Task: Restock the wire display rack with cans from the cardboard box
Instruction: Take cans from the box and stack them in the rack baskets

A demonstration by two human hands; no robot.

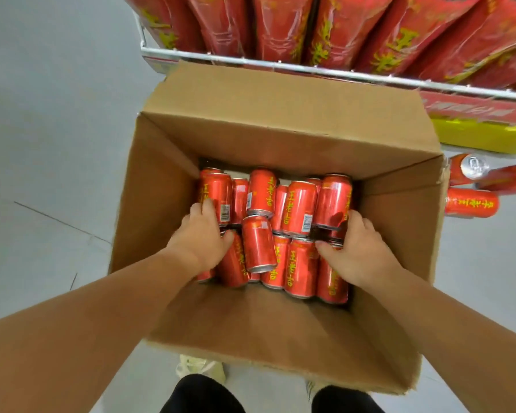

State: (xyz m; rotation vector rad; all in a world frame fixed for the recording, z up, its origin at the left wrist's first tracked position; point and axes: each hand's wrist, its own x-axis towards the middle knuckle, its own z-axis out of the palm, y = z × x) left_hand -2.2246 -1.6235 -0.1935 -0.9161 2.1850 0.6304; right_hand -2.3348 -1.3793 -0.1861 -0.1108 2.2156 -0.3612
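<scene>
Head view: red cans (276,231) with yellow lettering fill an open cardboard box (280,138); left hand (201,236) and right hand (356,248) reach among them, grips unclear.

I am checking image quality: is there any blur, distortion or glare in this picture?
Head view: wide-angle bending curves the wire rack rail; the red packs above it look smeared; soft glare streaks the cans; both forearms stretch large at the lower corners.

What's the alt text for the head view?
Both bare hands reach into an open cardboard box of red cans lying jumbled: left hand on cans at its left, right hand at its right. Beyond stands a wire rack holding red packs.
</scene>
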